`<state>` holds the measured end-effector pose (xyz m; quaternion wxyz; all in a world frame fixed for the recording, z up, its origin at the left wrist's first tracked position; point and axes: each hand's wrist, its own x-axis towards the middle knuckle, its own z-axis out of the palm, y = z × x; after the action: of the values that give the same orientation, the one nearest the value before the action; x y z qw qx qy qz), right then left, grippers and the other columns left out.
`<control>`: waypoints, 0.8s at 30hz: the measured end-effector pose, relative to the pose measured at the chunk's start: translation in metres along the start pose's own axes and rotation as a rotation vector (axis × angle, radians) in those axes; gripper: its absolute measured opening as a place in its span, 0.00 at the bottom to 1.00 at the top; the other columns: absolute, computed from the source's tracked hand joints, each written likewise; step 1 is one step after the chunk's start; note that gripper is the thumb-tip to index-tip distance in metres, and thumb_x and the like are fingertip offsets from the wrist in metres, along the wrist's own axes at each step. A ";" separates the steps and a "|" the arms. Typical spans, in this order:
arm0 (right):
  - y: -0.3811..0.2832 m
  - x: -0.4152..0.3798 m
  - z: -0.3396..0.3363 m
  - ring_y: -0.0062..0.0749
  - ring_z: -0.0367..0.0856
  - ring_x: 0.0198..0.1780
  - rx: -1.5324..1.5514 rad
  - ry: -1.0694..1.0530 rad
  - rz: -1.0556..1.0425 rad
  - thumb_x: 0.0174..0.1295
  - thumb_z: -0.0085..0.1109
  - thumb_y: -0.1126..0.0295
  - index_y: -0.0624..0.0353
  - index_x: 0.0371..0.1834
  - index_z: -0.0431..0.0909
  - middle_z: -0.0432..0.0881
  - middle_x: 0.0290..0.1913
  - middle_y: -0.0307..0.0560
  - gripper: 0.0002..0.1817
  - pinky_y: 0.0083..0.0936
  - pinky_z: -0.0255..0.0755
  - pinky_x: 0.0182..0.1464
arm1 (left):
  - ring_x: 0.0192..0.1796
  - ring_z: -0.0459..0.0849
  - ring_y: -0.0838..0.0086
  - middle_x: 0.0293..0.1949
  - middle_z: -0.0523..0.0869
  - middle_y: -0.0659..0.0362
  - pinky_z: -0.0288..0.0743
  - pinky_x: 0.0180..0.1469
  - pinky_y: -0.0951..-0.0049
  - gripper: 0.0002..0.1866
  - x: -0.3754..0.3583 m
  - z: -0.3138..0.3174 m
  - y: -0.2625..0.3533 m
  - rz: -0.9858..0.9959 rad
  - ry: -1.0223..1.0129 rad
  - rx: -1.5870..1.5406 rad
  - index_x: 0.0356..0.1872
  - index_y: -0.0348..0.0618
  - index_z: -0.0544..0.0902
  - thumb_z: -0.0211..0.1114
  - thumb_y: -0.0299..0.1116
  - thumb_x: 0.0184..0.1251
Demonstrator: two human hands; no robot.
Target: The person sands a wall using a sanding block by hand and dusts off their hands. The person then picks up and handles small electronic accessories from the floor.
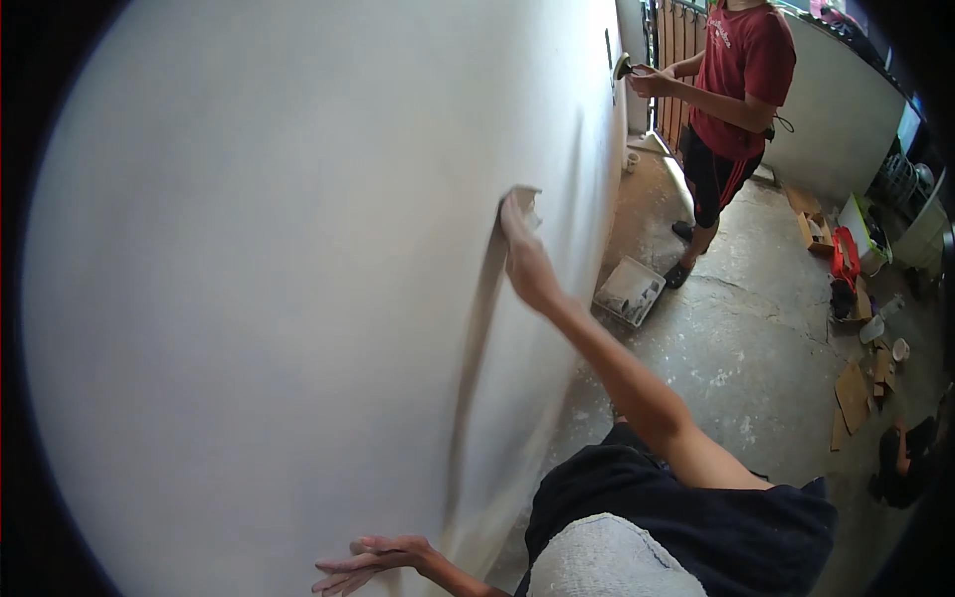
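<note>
A large pale wall (269,279) fills the left and middle of the head view. Up on the wall, my right hand (527,254) presses a small pale flat-sided block (528,191) against the surface, its arm stretched out. Fingers and palm cover part of the block, and I cannot tell its exact kind. Low at the bottom edge, my left hand (370,564) has its fingers stretched out close to the wall and holds nothing.
A person in a red shirt (741,70) stands by the wall's far end, holding a round tool (624,67) near it. On the floor are a white tray (652,307), cardboard pieces (852,398), a red bag (845,257) and a green-edged bin (863,235).
</note>
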<state>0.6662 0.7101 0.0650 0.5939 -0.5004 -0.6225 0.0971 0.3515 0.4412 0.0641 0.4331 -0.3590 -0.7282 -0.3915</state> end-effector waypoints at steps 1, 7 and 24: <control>-0.011 -0.018 0.007 0.62 0.46 0.76 -0.048 -0.017 -0.054 0.49 0.32 0.96 0.77 0.74 0.45 0.42 0.76 0.71 0.41 0.42 0.43 0.78 | 0.78 0.20 0.52 0.77 0.28 0.41 0.16 0.73 0.44 0.36 0.002 0.000 0.002 -0.005 0.015 -0.008 0.76 0.32 0.46 0.36 0.49 0.77; -0.040 -0.010 0.005 0.55 0.40 0.79 -0.120 -0.069 -0.041 0.51 0.29 0.96 0.76 0.75 0.39 0.37 0.78 0.69 0.41 0.39 0.38 0.80 | 0.79 0.22 0.52 0.78 0.30 0.42 0.17 0.74 0.44 0.35 0.008 -0.002 0.007 0.072 0.040 -0.042 0.76 0.32 0.47 0.37 0.48 0.77; -0.088 0.055 -0.014 0.66 0.28 0.78 0.020 -0.051 -0.314 0.75 0.38 0.51 0.76 0.75 0.40 0.33 0.78 0.70 0.41 0.50 0.30 0.77 | 0.79 0.24 0.51 0.78 0.31 0.42 0.17 0.74 0.45 0.35 -0.003 -0.003 0.005 0.007 0.024 0.080 0.76 0.33 0.48 0.35 0.48 0.77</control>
<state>0.6449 0.7017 0.1675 0.5907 -0.3880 -0.7072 0.0221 0.3577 0.4403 0.0639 0.4573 -0.3393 -0.7366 -0.3650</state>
